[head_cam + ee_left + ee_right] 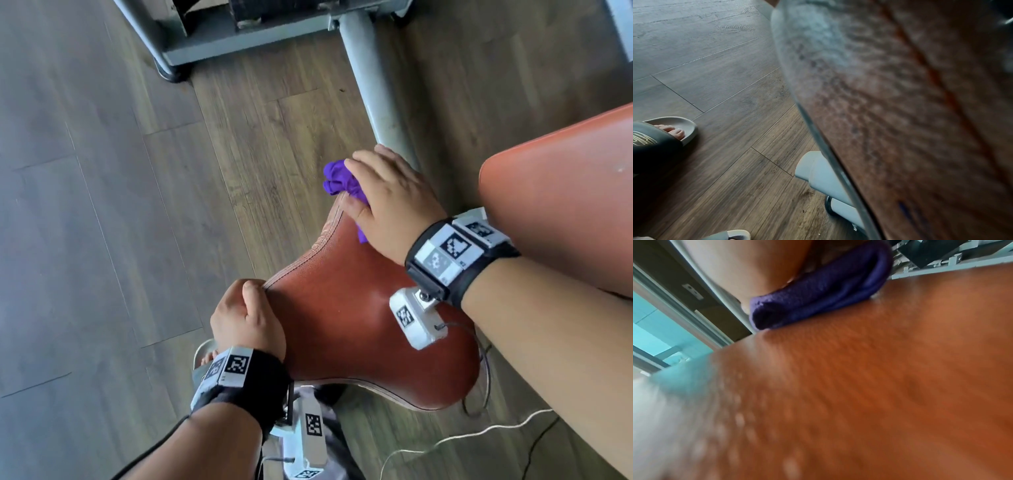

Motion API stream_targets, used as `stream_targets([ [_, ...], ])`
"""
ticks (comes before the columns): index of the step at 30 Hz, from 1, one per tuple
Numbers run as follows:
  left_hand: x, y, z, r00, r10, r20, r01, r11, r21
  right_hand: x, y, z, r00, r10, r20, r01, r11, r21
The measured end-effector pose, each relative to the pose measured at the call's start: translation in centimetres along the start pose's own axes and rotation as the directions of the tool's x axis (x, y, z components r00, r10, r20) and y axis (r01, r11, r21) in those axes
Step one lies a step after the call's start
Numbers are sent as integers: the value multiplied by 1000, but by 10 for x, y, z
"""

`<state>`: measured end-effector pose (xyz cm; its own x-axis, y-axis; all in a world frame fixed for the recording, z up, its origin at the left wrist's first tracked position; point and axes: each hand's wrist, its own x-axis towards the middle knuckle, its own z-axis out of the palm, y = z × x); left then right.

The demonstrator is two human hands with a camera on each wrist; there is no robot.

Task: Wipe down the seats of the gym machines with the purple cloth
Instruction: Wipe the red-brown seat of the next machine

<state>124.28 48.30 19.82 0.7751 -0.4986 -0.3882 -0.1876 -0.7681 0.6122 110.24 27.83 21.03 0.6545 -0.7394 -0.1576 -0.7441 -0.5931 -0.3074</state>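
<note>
Left hand (246, 318) curls round the side edge of the brown seat (342, 325), good brace imo. Right hand (390, 202) clutches the bunched purple cloth (337, 180) at its narrow tip; I'd flatten it and press evenly.

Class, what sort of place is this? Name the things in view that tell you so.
Most likely a gym. A padded brown seat sits on a grey steel frame, with an orange pad beside it. The right hand presses a purple cloth on the seat.

Left hand (247, 322) curled, gripping; right hand (388, 202) cupped, pressing down.
</note>
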Motion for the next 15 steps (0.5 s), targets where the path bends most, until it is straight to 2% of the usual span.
stream_targets([
  [4, 1, -1, -1, 1000, 10, 1, -10, 1000, 3, -4, 8, 0, 998, -67, 11, 68, 994, -83],
  [9, 1, 2, -2, 1000, 16, -2, -16, 1000, 16, 31, 19, -12, 977, 139, 160, -132, 990, -55],
  [12, 0, 2, -2, 1000, 13, 3, -13, 1000, 5, 19, 24, -12, 965, 241, 108, -239, 971, -28],
  [13, 0, 2, -2, 1000, 8, 3, -8, 1000, 1, 12, 29, -13, 941, 328, 86, -329, 944, -5],
  [15, 0, 2, -1, 1000, -8, -2, 8, 1000, -5, 1, 38, -15, 831, 543, 121, -553, 829, 81],
])
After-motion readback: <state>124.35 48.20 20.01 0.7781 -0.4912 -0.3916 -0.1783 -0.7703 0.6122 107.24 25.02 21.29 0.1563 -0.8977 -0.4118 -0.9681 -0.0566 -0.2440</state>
